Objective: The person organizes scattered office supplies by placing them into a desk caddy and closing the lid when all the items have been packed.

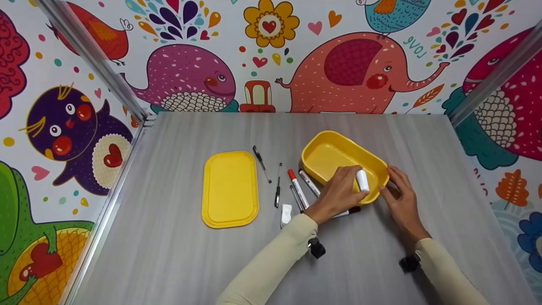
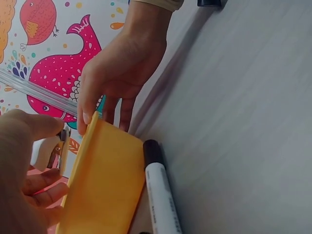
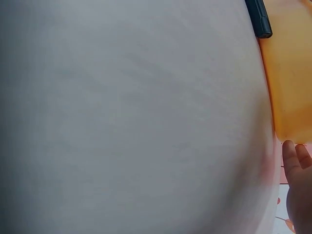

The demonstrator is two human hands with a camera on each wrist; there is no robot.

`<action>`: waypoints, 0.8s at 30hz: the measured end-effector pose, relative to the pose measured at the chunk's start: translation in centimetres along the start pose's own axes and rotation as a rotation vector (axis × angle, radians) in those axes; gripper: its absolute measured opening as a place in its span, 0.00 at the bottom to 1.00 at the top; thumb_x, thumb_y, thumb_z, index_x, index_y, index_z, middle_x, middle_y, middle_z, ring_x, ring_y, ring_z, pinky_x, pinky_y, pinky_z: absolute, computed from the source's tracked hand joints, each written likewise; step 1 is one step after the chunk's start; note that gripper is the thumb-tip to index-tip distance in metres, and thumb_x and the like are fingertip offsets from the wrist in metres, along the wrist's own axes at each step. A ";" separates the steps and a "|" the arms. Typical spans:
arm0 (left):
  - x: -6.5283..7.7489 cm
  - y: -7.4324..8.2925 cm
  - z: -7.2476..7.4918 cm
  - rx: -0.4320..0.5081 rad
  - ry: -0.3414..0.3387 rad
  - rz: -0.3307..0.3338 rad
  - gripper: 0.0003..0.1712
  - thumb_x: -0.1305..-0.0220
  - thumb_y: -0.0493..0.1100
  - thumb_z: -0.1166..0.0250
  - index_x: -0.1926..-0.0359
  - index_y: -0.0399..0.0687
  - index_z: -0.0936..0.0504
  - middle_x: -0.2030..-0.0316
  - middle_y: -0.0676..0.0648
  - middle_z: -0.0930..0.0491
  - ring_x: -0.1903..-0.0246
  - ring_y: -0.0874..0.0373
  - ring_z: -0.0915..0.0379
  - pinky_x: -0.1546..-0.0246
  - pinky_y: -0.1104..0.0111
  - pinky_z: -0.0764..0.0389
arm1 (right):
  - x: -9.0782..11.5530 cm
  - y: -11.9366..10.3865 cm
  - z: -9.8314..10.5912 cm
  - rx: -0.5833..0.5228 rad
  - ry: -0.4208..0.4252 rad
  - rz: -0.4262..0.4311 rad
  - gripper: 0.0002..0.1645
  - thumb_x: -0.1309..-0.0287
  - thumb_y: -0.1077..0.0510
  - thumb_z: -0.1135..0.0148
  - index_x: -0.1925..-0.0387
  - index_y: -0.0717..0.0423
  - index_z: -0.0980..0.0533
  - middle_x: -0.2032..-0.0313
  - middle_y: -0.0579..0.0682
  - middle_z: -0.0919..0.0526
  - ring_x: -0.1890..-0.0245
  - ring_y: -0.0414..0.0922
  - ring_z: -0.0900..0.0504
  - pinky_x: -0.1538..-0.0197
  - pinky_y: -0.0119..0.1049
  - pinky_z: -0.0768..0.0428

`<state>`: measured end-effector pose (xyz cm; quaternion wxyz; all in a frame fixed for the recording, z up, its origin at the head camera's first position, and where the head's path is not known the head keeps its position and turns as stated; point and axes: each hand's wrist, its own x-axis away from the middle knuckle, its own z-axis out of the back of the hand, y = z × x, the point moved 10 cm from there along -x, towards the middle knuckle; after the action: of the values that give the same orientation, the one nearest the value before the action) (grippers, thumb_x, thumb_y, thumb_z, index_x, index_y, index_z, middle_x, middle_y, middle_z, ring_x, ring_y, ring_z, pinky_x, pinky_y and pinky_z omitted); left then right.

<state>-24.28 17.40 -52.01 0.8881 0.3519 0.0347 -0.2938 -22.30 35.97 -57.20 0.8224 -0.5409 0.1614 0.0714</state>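
Over the near right part of a yellow box (image 1: 326, 153), my left hand (image 1: 341, 192) pinches a small white stapler (image 1: 362, 181) between thumb and fingers. The stapler's metal side shows in the left wrist view. My right hand (image 1: 400, 197) grips the box's right end, its thumb and fingers at the rim. Beside the near wall of the box lies a black-capped white marker (image 2: 163, 195), partly hidden by my left hand in the head view. The box stands open, and its floor is partly covered by my left hand.
A yellow lid (image 1: 230, 188) lies flat on the left. Between lid and box are a black pen (image 1: 261, 164), another pen (image 1: 278, 185), a red-capped marker (image 1: 298, 188), a dark-capped marker (image 1: 309, 182) and a small white object (image 1: 286, 214). Patterned walls border the grey table (image 1: 169, 254).
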 end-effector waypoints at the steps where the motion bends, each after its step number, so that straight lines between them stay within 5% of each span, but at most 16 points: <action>1: 0.0 0.0 -0.2 0.005 -0.004 0.005 0.39 0.27 0.53 0.23 0.25 0.44 0.27 0.34 0.47 0.19 0.38 0.56 0.25 0.37 0.78 0.24 | 0.0 0.0 0.0 -0.001 0.000 0.000 0.37 0.25 0.73 0.36 0.19 0.60 0.31 0.20 0.59 0.33 0.30 0.41 0.24 0.33 0.23 0.25; 15: -0.2 0.0 -1.4 0.004 -0.026 0.028 0.38 0.27 0.53 0.24 0.25 0.45 0.28 0.34 0.47 0.20 0.39 0.56 0.25 0.37 0.76 0.24 | -0.1 -0.3 -0.1 -0.026 -0.004 0.024 0.37 0.25 0.73 0.36 0.19 0.61 0.31 0.20 0.61 0.33 0.30 0.36 0.24 0.32 0.28 0.22; 24: -0.7 0.4 -2.3 -0.115 -0.051 0.003 0.36 0.28 0.54 0.24 0.28 0.46 0.25 0.36 0.48 0.17 0.41 0.56 0.23 0.35 0.74 0.25 | 0.0 0.4 0.1 -0.011 0.006 -0.001 0.38 0.26 0.73 0.35 0.19 0.60 0.31 0.21 0.58 0.32 0.31 0.36 0.24 0.33 0.28 0.22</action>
<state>-24.36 19.46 -53.33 0.9078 0.2928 0.0283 -0.2991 -22.43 36.27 -57.50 0.8188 -0.5459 0.1632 0.0705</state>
